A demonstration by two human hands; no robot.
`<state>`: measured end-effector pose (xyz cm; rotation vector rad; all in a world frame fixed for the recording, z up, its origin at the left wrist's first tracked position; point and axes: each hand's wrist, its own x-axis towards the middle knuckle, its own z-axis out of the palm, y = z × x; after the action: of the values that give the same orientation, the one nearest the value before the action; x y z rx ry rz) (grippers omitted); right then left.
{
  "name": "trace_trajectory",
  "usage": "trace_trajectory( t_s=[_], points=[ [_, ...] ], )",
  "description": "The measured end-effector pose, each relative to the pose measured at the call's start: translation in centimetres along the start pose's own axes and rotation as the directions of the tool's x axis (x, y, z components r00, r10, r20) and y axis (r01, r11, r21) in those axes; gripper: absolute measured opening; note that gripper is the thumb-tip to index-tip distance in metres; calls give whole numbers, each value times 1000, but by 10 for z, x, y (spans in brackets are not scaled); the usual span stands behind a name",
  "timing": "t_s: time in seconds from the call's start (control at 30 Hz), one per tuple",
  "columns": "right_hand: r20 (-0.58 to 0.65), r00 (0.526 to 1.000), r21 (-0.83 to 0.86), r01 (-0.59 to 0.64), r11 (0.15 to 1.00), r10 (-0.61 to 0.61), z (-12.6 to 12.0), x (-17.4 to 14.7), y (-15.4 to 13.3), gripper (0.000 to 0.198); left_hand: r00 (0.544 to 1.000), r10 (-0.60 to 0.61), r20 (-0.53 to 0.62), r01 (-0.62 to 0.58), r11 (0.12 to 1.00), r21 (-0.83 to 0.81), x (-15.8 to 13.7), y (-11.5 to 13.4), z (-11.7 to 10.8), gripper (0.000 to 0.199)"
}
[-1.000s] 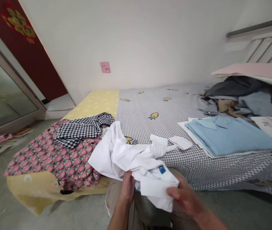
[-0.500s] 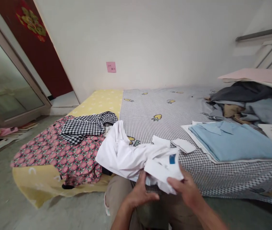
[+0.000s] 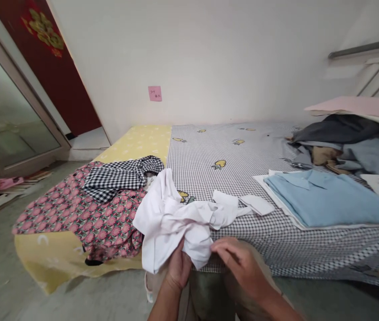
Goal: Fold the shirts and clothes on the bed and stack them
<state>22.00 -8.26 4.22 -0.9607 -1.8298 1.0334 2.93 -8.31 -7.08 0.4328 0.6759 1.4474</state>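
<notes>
A crumpled white shirt (image 3: 179, 214) lies over the front edge of the bed, bunched up and partly hanging over my knees. My left hand (image 3: 178, 267) is closed on its lower folds from below, with some fingers hidden by the cloth. At the right side of the bunched cloth, my right hand (image 3: 239, 263) has its fingers bent together, the tips at the fabric's edge. Beyond the shirt, a white strip (image 3: 226, 198) and a curved white piece (image 3: 258, 204) rest on the checked sheet (image 3: 206, 156).
On the left lie a pink floral garment (image 3: 52, 200) and a black-and-white checked garment (image 3: 119, 176). A folded light-blue shirt (image 3: 330, 196) is at the right, with a clothes pile (image 3: 343, 138) behind it. A pink note (image 3: 155, 93) is on the wall.
The collar part with the blue label has turned out of sight as the cloth got bunched. My left hand moved slightly left; my right hand shifted left to the bunched edge.
</notes>
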Motion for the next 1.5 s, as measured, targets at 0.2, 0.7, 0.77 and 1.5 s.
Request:
trace_trajectory(
  t_s=[0.2,0.7,0.77,1.5],
  points=[
    [-298,899,313,-225,923,321,-8,15,29,44,984,-87,-156,39,958,-285,1,4,7,39],
    [-271,940,368,-100,925,210,-1,92,30,38,975,-202,89,216,955,-204,0,10,-3,46],
    [-385,850,582,-78,809,359,-18,102,40,42,964,-198,178,238,940,-243,-1,16,-6,47],
    [-246,891,-540,-454,709,383,-53,122,76,44,949,-194,-247,113,944,-309,-3,26,22,66]
  ],
)
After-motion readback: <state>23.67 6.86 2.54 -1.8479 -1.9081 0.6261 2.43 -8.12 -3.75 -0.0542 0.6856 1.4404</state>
